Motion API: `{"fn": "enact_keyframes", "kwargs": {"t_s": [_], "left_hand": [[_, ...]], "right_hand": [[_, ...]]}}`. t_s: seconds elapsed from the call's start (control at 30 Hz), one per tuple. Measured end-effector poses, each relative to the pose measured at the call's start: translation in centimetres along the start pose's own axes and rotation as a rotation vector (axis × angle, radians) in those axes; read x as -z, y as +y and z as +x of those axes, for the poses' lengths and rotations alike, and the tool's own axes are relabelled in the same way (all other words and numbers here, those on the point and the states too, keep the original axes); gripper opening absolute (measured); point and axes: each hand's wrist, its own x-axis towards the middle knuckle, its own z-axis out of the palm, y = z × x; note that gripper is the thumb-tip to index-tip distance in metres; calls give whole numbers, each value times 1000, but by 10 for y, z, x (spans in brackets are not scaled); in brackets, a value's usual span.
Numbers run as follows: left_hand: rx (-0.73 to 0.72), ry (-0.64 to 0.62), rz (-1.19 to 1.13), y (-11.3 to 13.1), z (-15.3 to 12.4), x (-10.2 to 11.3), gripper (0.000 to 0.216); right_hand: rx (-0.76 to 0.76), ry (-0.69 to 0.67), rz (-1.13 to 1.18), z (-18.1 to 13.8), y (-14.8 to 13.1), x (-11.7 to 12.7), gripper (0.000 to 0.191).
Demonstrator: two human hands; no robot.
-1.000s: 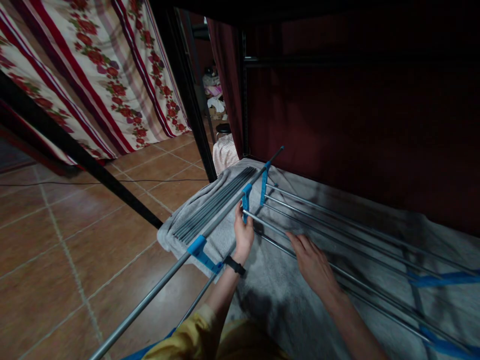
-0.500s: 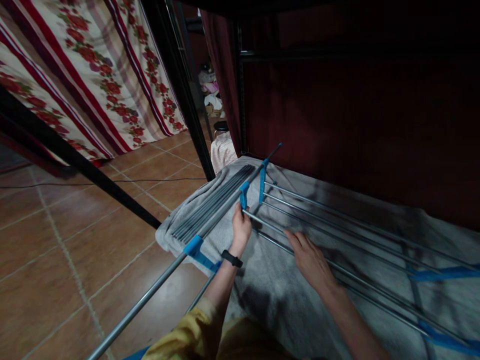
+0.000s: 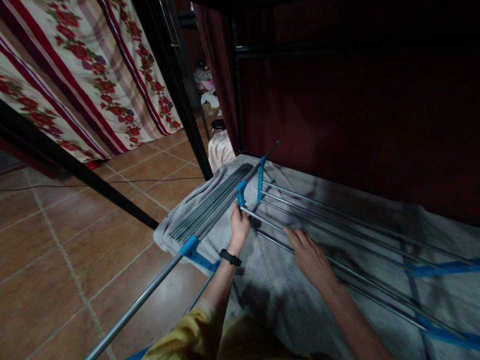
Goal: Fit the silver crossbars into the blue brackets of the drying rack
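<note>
The left hand (image 3: pixel 239 227), a black wristband (image 3: pixel 230 258) at its wrist, has its fingers curled shut around the steel pole (image 3: pixel 150 295) of a drying rack, just near of a blue bracket (image 3: pixel 241 192). The rack lies flat, mid-scene. To its right, the right hand (image 3: pixel 309 257) lies open, fingers straight and pressed together, over the thin rails (image 3: pixel 337 220); whether the palm bears down or only hovers is hard to tell.

A firm hold right at the bracket, with the flat hand steadying the rails, should keep the frame from twisting.

The rack rests on a grey blanket (image 3: pixel 270 295) with a bundle of loose rods (image 3: pixel 210 200). Tiled floor (image 3: pixel 75 240) and a floral curtain (image 3: pixel 75 75) lie left, a black post (image 3: pixel 176 85) in the middle and a dark red drape (image 3: pixel 337 125) far right.
</note>
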Motion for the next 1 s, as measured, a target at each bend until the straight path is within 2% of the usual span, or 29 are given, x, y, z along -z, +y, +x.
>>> {"fn": "enact_keyframes", "kwargs": {"t_s": [0.27, 1.0], "left_hand": [[-2, 9, 21, 9, -1, 2, 34], [-15, -53, 8, 5, 5, 7, 34]], "right_hand": [[9, 2, 3, 2, 4, 0, 63], [19, -49, 25, 2, 9, -13, 64]]}}
